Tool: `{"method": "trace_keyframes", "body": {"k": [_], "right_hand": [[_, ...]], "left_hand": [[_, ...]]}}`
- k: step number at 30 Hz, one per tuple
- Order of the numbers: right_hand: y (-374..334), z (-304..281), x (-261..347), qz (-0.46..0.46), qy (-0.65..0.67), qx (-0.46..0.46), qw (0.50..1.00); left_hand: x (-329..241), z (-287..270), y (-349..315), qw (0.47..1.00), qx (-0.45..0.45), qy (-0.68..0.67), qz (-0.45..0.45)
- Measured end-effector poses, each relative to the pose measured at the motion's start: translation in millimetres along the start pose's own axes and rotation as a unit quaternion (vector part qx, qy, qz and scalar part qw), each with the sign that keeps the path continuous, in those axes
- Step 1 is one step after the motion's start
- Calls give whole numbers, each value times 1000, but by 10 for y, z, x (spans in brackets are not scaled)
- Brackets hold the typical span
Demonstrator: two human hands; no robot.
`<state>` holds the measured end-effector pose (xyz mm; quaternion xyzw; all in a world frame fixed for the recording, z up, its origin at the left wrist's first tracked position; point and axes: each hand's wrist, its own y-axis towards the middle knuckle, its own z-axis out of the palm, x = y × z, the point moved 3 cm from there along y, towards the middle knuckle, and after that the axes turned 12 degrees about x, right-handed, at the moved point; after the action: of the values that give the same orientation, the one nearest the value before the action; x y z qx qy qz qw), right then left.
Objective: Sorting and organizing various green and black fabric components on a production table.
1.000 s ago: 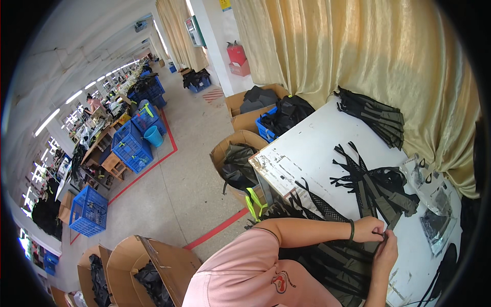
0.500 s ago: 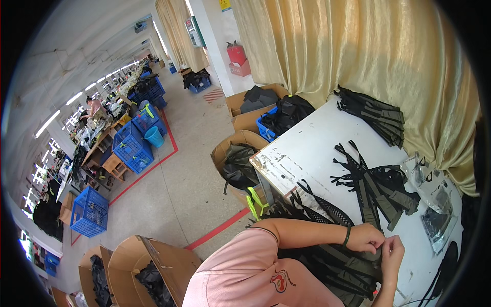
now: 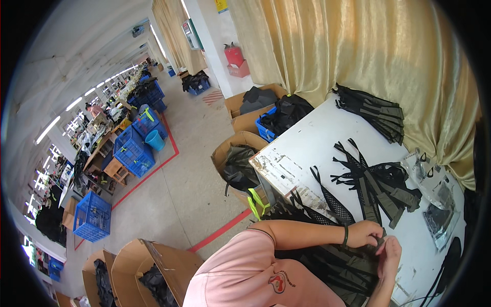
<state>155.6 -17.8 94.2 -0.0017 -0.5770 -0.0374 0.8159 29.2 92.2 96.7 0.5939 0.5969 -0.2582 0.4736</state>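
My left hand, with a dark band at the wrist, pinches the grey-green end of a shoulder strap. Close against it, my right hand has its fingers bent in at the same strap end. Beneath both hands lies a heap of black and grey-green straps, partly hidden by my left arm. A black mesh strap sticks out beyond that forearm on the white table. Farther back, a fanned pile of similar straps rests on the tabletop.
Another strap bundle lies by the gold curtain. Clear plastic bags are at the table's right. Cardboard boxes and a blue crate holding dark fabric stand along the table's left edge. More open cartons stand at lower left.
My hands have drawn slightly apart, and the grey-green strap end now shows between them. The mesh strap beyond my left forearm has shifted to the right on the table.
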Motion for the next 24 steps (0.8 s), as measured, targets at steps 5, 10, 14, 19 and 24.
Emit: {"method": "trace_keyframes", "body": {"k": [5,10,14,19,24], "right_hand": [[-98,203,-26,55,69,68,994],[85,340,9,54,113,51,991],[73,62,-145,-15,-129,-73,989],[6,93,72,-92,-372,-207,900],[-9,-91,151,-78,-240,-184,950]], "left_hand": [[8,-175,55,995,-55,-30,81],[-72,-442,-37,998,-31,41,37],[-163,-434,44,998,51,-30,6],[-166,-240,101,998,-5,25,-55],[87,-247,91,976,71,-67,-192]]}}
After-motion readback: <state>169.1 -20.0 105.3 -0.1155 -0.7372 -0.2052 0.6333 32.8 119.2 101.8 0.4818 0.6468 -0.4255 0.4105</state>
